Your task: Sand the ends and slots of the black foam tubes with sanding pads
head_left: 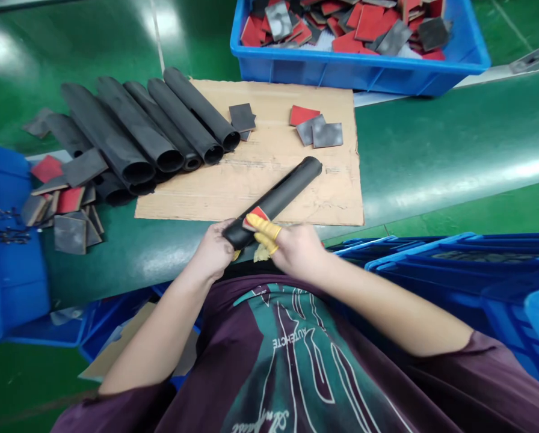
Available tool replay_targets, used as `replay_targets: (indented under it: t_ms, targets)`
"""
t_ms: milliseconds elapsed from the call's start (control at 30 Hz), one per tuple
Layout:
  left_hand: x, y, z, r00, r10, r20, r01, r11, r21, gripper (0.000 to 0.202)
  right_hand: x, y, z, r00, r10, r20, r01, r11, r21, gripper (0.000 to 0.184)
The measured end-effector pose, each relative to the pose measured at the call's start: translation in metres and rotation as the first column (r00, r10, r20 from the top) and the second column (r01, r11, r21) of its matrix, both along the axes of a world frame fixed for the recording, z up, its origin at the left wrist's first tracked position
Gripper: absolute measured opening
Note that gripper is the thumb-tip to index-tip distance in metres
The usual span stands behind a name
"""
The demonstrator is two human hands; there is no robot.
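A black tube with a slot along its side lies slanted, its far end over the cardboard sheet and its near end close to my body. My left hand is wrapped round that near end. In my right hand, yellow finger covers on some fingers, a red-faced sanding pad is pressed against the tube's side. Beyond the tube, several grey and red pads rest on the cardboard, with a dark pad further left.
Several black tubes lie side by side at the left, beside a pile of pads. A blue bin full of pads stands at the back. Blue crates flank the green table, with more crates at the lower right.
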State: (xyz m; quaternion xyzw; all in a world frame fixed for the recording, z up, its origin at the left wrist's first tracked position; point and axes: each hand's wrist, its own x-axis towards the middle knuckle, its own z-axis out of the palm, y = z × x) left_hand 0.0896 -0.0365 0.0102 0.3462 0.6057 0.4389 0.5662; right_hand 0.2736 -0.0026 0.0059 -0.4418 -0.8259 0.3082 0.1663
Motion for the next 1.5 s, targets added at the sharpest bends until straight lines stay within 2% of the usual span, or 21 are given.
replay_targets:
  t_ms: [67, 167, 233, 300, 367, 433, 500, 600, 667, 767, 833, 900, 1000, 1167, 1233, 1267, 1300, 1367, 1433, 1467, 1500]
  targets:
    - [-0.003, -0.001, 0.000, 0.998, -0.038, -0.049, 0.039, 0.999, 0.027, 0.020, 0.017, 0.027, -0.004, 0.988, -0.148, -0.036, 0.148, 0.989, 0.008, 0.043]
    - [-0.004, 0.001, 0.005, 0.981, -0.128, -0.144, 0.138, 0.989, 0.060, 0.026, 0.045, 0.078, -0.014, 0.897, -0.423, -0.129, 0.429, 0.903, 0.020, 0.043]
    - [-0.002, 0.004, 0.010, 0.976, -0.152, -0.156, 0.162, 0.985, 0.053, 0.028, 0.044, 0.078, -0.015, 0.865, -0.462, -0.194, 0.476, 0.879, 0.033, 0.043]
    - [-0.001, 0.006, 0.013, 0.978, -0.158, -0.134, 0.166, 0.985, 0.053, 0.027, 0.025, 0.044, -0.010, 0.891, -0.375, -0.257, 0.401, 0.914, 0.055, 0.043]
    - [-0.001, 0.007, 0.013, 0.977, -0.177, -0.116, 0.185, 0.980, 0.065, 0.023, 0.000, -0.001, -0.003, 0.961, -0.145, -0.236, 0.167, 0.983, 0.079, 0.043]
    - [-0.003, 0.006, 0.010, 0.975, -0.186, -0.123, 0.196, 0.977, 0.077, 0.015, -0.015, -0.027, 0.001, 0.985, 0.034, -0.168, -0.018, 0.995, 0.096, 0.044]
    - [-0.004, 0.004, 0.005, 0.979, -0.153, -0.136, 0.165, 0.983, 0.082, 0.013, -0.012, -0.021, -0.001, 0.989, 0.009, -0.145, 0.001, 0.998, 0.068, 0.044]
    - [-0.005, 0.004, -0.005, 0.986, -0.097, -0.137, 0.111, 0.989, 0.096, 0.017, 0.005, 0.018, -0.007, 0.939, -0.254, -0.231, 0.269, 0.963, 0.035, 0.043]
    - [-0.004, 0.006, -0.009, 0.987, -0.097, -0.130, 0.111, 0.989, 0.099, 0.019, 0.009, 0.027, -0.006, 0.911, -0.309, -0.274, 0.335, 0.941, 0.050, 0.044]
    - [-0.003, 0.005, -0.010, 0.985, -0.110, -0.132, 0.126, 0.985, 0.115, 0.019, -0.003, 0.004, 0.003, 0.978, -0.114, -0.173, 0.127, 0.990, 0.062, 0.046]
    - [-0.005, 0.002, -0.010, 0.966, -0.128, -0.224, 0.162, 0.976, 0.142, 0.021, -0.010, -0.010, 0.007, 0.997, -0.015, -0.071, 0.017, 0.999, 0.034, 0.045]
    - [-0.008, -0.002, -0.010, 0.906, -0.144, -0.398, 0.221, 0.963, 0.155, 0.022, -0.010, -0.008, 0.008, 0.993, -0.074, -0.087, 0.076, 0.997, 0.017, 0.044]
    - [-0.012, -0.005, -0.009, 0.732, -0.191, -0.654, 0.321, 0.943, 0.084, 0.026, -0.002, 0.005, 0.006, 0.956, -0.214, -0.198, 0.219, 0.976, 0.002, 0.045]
    - [-0.012, -0.005, 0.004, 0.387, -0.268, -0.882, 0.394, 0.913, -0.104, 0.036, -0.001, -0.005, 0.005, 0.999, -0.017, -0.042, 0.016, 0.999, -0.039, 0.042]
    - [-0.012, -0.005, 0.008, 0.284, -0.275, -0.919, 0.387, 0.910, -0.153, 0.036, 0.001, 0.002, 0.002, 0.990, -0.104, -0.095, 0.103, 0.995, -0.011, 0.039]
    - [-0.012, -0.005, 0.009, 0.275, -0.263, -0.925, 0.375, 0.915, -0.149, 0.035, 0.004, 0.009, 0.000, 0.975, -0.173, -0.138, 0.174, 0.985, -0.009, 0.040]
    - [-0.012, -0.005, 0.008, 0.309, -0.238, -0.921, 0.357, 0.926, -0.120, 0.033, 0.007, 0.018, -0.002, 0.957, -0.238, -0.167, 0.239, 0.971, -0.017, 0.040]
    - [-0.010, -0.005, 0.004, 0.525, -0.145, -0.838, 0.270, 0.963, 0.002, 0.034, 0.012, 0.034, -0.006, 0.935, -0.314, -0.168, 0.312, 0.949, -0.040, 0.043]
    - [-0.007, -0.005, -0.002, 0.820, -0.046, -0.571, 0.126, 0.987, 0.102, 0.037, 0.015, 0.042, -0.009, 0.930, -0.325, -0.171, 0.321, 0.946, -0.055, 0.043]
    - [-0.004, -0.005, -0.005, 0.919, -0.003, -0.394, 0.054, 0.992, 0.117, 0.036, 0.016, 0.044, -0.010, 0.928, -0.319, -0.192, 0.313, 0.948, -0.065, 0.043]
    - [-0.001, -0.005, -0.008, 0.973, 0.021, -0.231, 0.005, 0.994, 0.111, 0.033, 0.015, 0.044, -0.010, 0.924, -0.311, -0.222, 0.301, 0.950, -0.078, 0.042]
